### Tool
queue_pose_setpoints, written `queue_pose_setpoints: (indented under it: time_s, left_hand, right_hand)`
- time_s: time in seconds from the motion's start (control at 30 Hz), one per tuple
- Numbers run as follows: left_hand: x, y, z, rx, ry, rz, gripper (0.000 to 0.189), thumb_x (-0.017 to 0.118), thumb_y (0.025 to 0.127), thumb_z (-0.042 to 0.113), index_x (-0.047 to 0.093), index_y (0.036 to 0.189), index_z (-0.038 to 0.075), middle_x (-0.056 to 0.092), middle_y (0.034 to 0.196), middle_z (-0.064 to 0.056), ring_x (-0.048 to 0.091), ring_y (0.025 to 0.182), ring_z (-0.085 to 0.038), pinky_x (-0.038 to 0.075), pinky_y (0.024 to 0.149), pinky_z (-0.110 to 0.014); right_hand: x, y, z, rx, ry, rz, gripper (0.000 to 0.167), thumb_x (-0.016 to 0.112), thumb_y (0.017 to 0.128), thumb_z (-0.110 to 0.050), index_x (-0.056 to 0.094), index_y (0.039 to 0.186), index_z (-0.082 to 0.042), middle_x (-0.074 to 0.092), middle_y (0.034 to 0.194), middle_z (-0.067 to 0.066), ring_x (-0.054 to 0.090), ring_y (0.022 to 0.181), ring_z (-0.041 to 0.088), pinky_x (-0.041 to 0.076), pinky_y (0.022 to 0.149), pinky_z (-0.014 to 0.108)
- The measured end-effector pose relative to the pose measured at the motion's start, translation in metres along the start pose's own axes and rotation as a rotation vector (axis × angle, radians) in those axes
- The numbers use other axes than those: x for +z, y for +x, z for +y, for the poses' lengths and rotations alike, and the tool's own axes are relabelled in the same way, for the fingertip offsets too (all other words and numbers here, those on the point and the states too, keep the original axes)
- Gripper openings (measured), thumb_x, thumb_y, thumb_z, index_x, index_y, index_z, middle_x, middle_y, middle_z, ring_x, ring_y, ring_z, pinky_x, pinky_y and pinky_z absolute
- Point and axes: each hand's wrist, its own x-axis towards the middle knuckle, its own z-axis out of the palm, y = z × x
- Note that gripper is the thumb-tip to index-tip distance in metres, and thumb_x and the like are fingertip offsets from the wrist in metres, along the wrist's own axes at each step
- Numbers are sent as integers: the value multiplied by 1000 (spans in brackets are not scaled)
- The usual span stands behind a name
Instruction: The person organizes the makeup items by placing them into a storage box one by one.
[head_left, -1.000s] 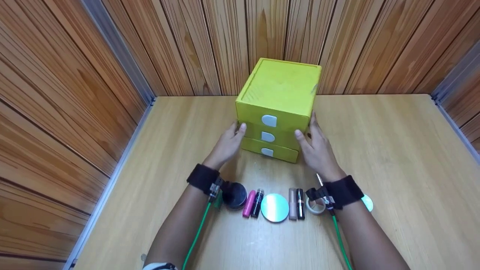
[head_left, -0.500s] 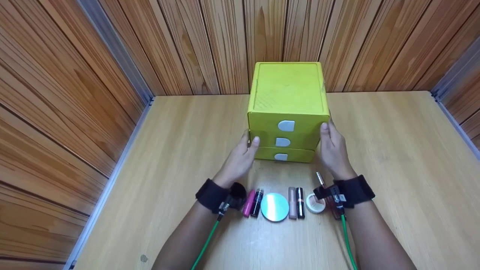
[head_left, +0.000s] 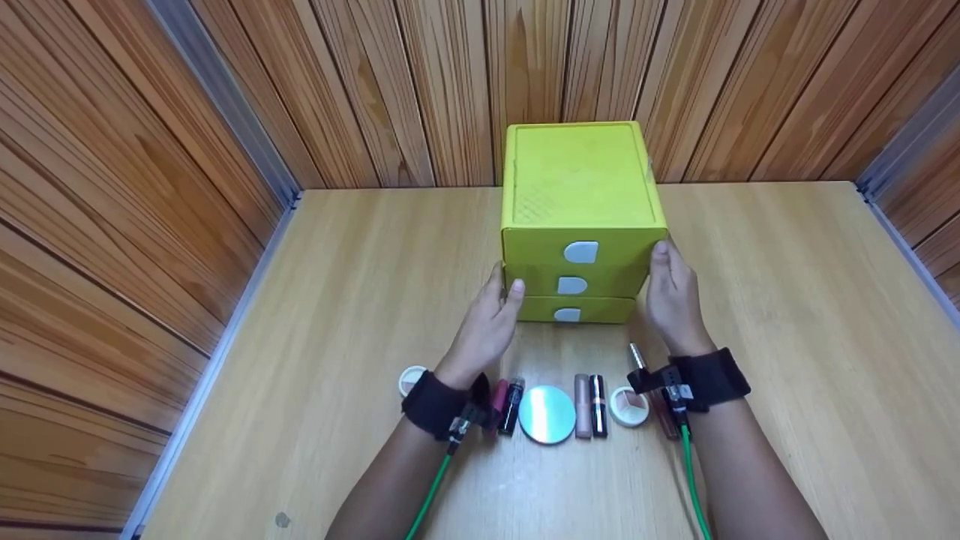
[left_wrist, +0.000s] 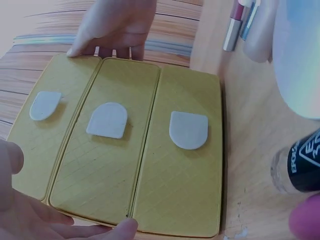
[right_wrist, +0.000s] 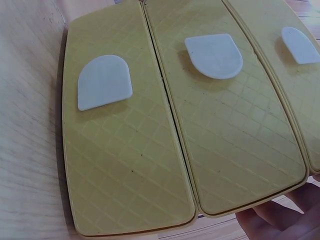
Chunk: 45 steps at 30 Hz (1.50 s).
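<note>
Clearly upright, a yellow drawer box (head_left: 581, 176) stands on the wooden table (head_left: 810, 300), its front towards the person and its three drawers pushed in, each bearing a white tab (left_wrist: 107, 120). The left hand (head_left: 478, 326) lies along the box's left side, fingers fairly straight, thumb over the front edge. The right hand (head_left: 676, 300) grips the box's right front edge, thumb on the front, bent fingers on the side.

Wide stretches of tabletop run from both sides of the box out to the table's edges; close in, the hands fill the room at its front corners. Its rear foot is hidden, so the gap to the plank wall (head_left: 435, 90) behind it cannot be told.

Before the box, a narrower strip separates its base from a row of cosmetics. A dark bottle (head_left: 511, 406) lies before its left front corner, then a shiny disc (head_left: 547, 415), a mauve tube (head_left: 583, 406), a black tube (head_left: 598, 406) and, before the right corner, a round compact (head_left: 629, 406). A white case (head_left: 411, 380) lies further left than the box, partly behind the left cuff (head_left: 431, 405).
</note>
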Motion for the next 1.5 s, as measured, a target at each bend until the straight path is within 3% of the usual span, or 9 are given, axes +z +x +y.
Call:
queue_pose_setpoints:
  time_s: [0.1,0.27,0.37,0.5,0.57,0.7,0.83,1.1,1.5]
  left_hand:
    - [1,0,1,-16,15,0,73,33,103,52,11,155,5,15,159,-12,16,144,-22,14,116,-32]
    - [1,-2,2,-18,40,3,73,32,103,51,11,154,3,15,159,-13,17,145,-24,14,116,-33]
    - [1,-3,1,-11,67,4,74,31,103,52,12,154,3,17,158,-14,17,144,-25,14,116,-34]
    - [-1,-4,-3,15,107,10,74,33,102,53,15,155,4,21,157,-14,24,142,-24,19,115,-35]
    - [-3,-3,-7,39,157,25,73,38,102,53,19,155,6,29,155,-13,34,138,-25,27,112,-36]
    - [-10,4,-16,85,244,67,71,49,98,51,27,154,13,42,149,-10,49,127,-26,42,103,-40]
    - [-18,18,-23,122,160,60,72,57,96,45,26,154,17,42,149,-9,49,127,-28,43,102,-40]
    - [-21,38,-28,117,40,-16,75,61,95,36,19,156,21,31,155,-7,44,132,-29,40,105,-40]
    - [-22,42,-23,119,50,-48,75,60,96,34,19,156,17,35,153,-10,49,128,-27,45,99,-29]
  right_hand:
    - [-1,-1,-2,8,13,6,50,25,107,-38,52,126,0,52,136,19,40,134,28,31,110,42]
    - [0,-3,-5,16,11,19,48,26,107,-40,52,110,0,55,118,21,44,129,27,32,109,42]
    - [1,-3,-3,6,-17,26,46,25,108,-36,48,101,3,47,95,22,50,109,28,38,98,38]
    - [-2,-7,-6,-5,-45,-4,49,25,108,-33,50,119,7,52,110,26,48,116,28,37,102,37]
    - [-3,-12,-13,-8,-52,2,50,27,108,-34,43,140,1,48,138,21,38,134,26,29,111,38]
    - [-1,-27,-39,-81,7,202,46,45,105,-21,40,144,2,46,142,20,43,130,29,35,108,35]
    - [8,-36,-51,-195,39,385,28,58,95,-3,57,118,13,61,108,19,56,99,22,47,88,29]
    - [33,-23,-43,-247,-17,187,24,68,93,-15,69,111,-1,72,90,7,66,76,15,53,67,21]
    - [43,-15,-47,-217,-101,144,24,72,90,-23,73,105,-4,72,91,1,66,72,17,52,62,20]
